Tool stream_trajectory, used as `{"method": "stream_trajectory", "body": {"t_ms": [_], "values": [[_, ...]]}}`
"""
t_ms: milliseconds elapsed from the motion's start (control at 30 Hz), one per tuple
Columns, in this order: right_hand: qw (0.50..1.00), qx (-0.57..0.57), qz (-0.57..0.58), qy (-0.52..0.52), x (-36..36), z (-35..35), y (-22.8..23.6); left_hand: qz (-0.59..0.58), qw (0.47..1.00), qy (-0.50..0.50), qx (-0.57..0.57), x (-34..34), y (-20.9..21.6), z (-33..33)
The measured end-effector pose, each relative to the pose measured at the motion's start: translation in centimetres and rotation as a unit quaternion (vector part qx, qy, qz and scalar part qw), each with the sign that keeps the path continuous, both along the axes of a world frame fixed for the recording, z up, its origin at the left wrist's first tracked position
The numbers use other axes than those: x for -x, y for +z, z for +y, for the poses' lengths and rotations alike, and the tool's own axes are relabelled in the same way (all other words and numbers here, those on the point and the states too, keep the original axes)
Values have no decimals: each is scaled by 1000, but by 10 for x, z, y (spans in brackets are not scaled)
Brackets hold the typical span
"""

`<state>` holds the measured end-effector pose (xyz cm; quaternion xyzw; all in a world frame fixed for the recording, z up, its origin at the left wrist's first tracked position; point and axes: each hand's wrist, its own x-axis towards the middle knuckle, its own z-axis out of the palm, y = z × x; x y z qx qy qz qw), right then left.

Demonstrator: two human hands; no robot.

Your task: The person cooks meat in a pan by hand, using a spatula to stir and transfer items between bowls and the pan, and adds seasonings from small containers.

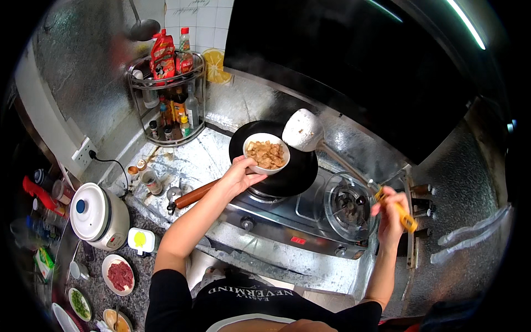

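Observation:
My left hand (241,175) grips a white bowl (275,169) by its near left side. Browned pieces of cooked meat (267,154) fill the bowl. It is held above a black wok (299,176), whose brown wooden handle (198,195) points to the lower left, under my left forearm. My right hand (390,212) is closed round the yellow handle of a metal spatula (303,130). The spatula's broad blade is raised over the wok's far right edge, close to the bowl, with a few small bits on it. The bowl and blade hide part of the wok's inside.
A glass lid (349,206) rests over the right burner of the gas stove (276,224). Sauces fill a corner rack (167,83). At left stand a white cooker (93,213), a plate of raw meat (119,275) and a dish of chopped greens (80,304). A dark hood (354,66) overhangs the stove.

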<state>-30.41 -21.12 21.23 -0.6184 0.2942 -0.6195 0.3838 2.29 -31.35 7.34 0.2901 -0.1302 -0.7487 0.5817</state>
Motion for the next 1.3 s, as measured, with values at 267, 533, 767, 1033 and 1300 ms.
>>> {"method": "stream_trajectory", "body": {"t_ms": [267, 533, 767, 1033, 1300], "values": [[990, -138, -20, -29, -9, -82, -96, 35, 998, -47, 32, -31, -8, 105], [992, -103, 64, 25, -47, -86, -148, 43, 998, 12, -47, -37, -53, 172], [988, -145, 13, 56, -41, -78, -154, 30, 995, 44, -79, -26, -72, 170], [936, -287, -190, 70, -16, -65, -166, 4, 997, 43, -69, -20, -74, 163], [882, -359, -302, 42, -6, -71, -161, 4, 998, 39, -51, -17, -61, 158]]}}
